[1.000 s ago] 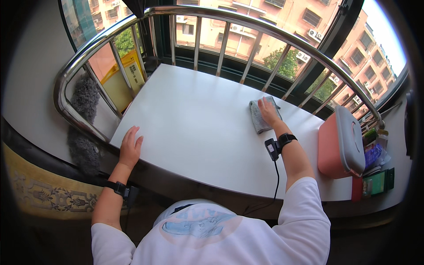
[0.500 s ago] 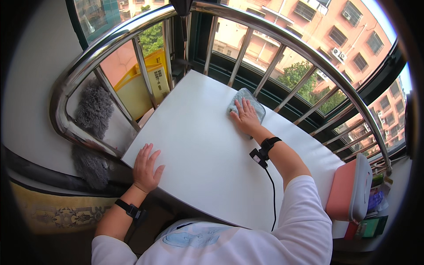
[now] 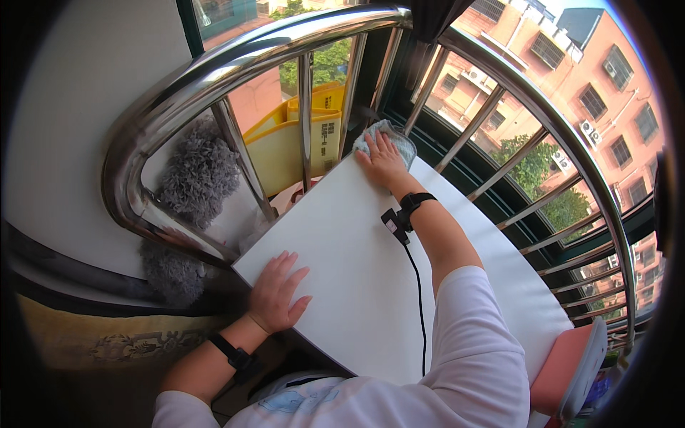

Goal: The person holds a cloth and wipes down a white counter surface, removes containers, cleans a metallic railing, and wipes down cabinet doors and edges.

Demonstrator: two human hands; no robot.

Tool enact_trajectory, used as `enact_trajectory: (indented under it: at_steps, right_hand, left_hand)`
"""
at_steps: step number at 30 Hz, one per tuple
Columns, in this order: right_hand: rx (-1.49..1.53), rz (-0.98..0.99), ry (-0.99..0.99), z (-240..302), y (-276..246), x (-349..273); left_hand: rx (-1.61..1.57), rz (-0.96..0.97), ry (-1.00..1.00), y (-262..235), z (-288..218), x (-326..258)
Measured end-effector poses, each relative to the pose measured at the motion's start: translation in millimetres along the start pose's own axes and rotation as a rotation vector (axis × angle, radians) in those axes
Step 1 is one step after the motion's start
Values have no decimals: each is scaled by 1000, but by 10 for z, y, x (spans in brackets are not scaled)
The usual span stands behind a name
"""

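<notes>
1. Cloth (image 3: 389,137), light blue, lies at the far left corner of the white bench (image 3: 371,285), pinned flat under the right hand (image 3: 383,160).
2. Right hand: fingers spread, palm pressed down on the cloth; not clenched, no real grasp seen, just flat pressure.
3. Left hand (image 3: 277,292): released, nothing held, laid flat w/ fingers splayed on the near left edge of the bench, prob. as a brace.
4. Step judged in hand: wiping of the bench top, w/ the far corner being covered.
5. Next move, as judged: cloth to be drawn back along the surface under even pressure; care needed at the corner so it isn't pushed off the edge.
6. Surroundings: steel railing (image 3: 214,64) curves round the bench; yellow container (image 3: 300,143) and grey fluffy duster (image 3: 196,175) sit beyond the left edge; pink case (image 3: 567,364) at the right end.
</notes>
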State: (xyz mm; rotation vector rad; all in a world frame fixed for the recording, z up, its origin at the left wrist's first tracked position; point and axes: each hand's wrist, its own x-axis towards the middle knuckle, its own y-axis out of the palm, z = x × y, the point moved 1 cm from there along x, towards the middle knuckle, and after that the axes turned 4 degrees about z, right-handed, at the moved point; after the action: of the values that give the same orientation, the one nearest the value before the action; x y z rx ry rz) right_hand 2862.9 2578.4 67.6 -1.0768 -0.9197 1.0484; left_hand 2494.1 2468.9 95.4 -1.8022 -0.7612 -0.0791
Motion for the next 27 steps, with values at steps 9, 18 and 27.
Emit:
enact_trajectory:
  at_steps: [9, 18, 27]
  right_hand:
    - [-33, 48, -197, 845, 183, -683]
    - [23, 77, -568, 1792, 219, -1740]
    - [-8, 358, -557, 1194, -255, -2581]
  left_hand:
    - [-49, -98, 19, 1, 12, -68]
    - [-109, -265, 80, 111, 84, -261]
    - [-108, -406, 38, -832, 135, -596]
